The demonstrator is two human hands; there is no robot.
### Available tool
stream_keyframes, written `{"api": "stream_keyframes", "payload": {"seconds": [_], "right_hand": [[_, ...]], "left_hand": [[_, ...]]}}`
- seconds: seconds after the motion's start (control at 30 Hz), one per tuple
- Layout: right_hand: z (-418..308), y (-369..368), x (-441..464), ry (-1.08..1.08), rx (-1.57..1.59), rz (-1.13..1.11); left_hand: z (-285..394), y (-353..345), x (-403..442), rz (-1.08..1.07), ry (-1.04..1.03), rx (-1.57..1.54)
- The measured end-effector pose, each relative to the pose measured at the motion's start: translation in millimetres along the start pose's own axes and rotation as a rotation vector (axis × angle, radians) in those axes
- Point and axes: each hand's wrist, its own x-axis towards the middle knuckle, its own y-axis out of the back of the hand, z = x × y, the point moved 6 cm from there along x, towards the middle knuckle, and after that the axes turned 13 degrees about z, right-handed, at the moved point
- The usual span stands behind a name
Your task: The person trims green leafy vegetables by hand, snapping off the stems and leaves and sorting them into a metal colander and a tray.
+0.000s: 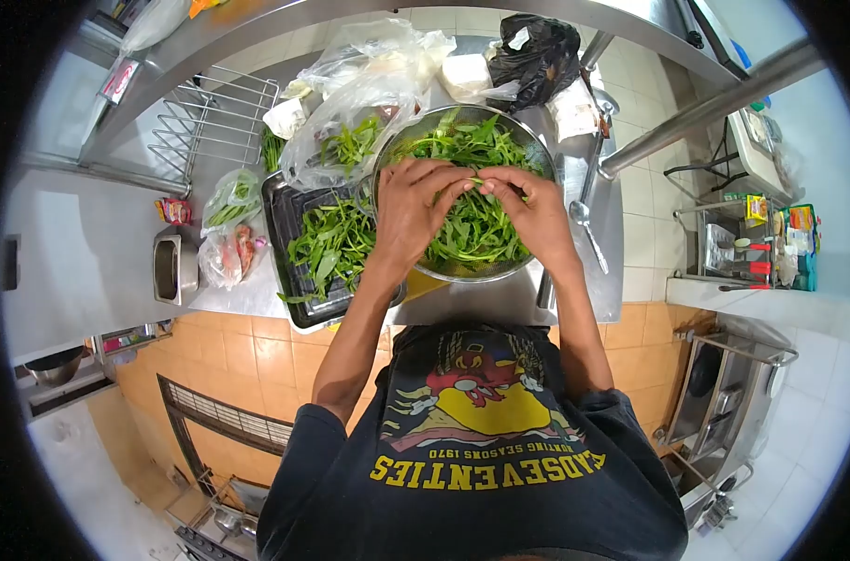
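Both hands meet over a large round metal colander (542, 150) heaped with leafy greens (471, 229). Thumb and fingers of my left hand (415, 206) pinch a short green stem (475, 181) from one side. From the other side my right hand (529, 204) pinches the same stem between thumb and forefinger. To the left of the colander lies a black tray (289, 271) with more long-stemmed greens (329, 245) piled on it. A clear plastic bag (317, 150) behind the tray holds further leaves.
A black plastic bag (537, 61) and a white package (465, 75) stand behind the colander. At right lies a metal spoon (588, 234). Bagged vegetables (230, 201), a metal container (174, 266) and a wire rack (210, 117) sit at left. A steel shelf bar (425, 5) crosses overhead.
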Motion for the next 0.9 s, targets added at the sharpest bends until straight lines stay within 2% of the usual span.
{"api": "stream_keyframes", "payload": {"seconds": [0.13, 0.23, 0.5, 0.7, 0.9], "right_hand": [[-5, 4, -1, -0.101, -0.133, -0.111], [-2, 1, -3, -0.121, -0.102, -0.171], [14, -5, -6, -0.291, 0.158, -0.143], [22, -9, -7, -0.347, 0.384, -0.16], [35, -16, -14, -0.502, 0.526, -0.171]], "left_hand": [[-1, 3, -4, 0.12, -0.034, -0.05], [0, 4, -5, 0.159, -0.065, -0.034], [10, 4, -9, 0.142, 0.009, 0.024], [13, 2, -16, 0.107, 0.161, -0.103], [15, 5, -20, 0.125, 0.148, -0.077]]}}
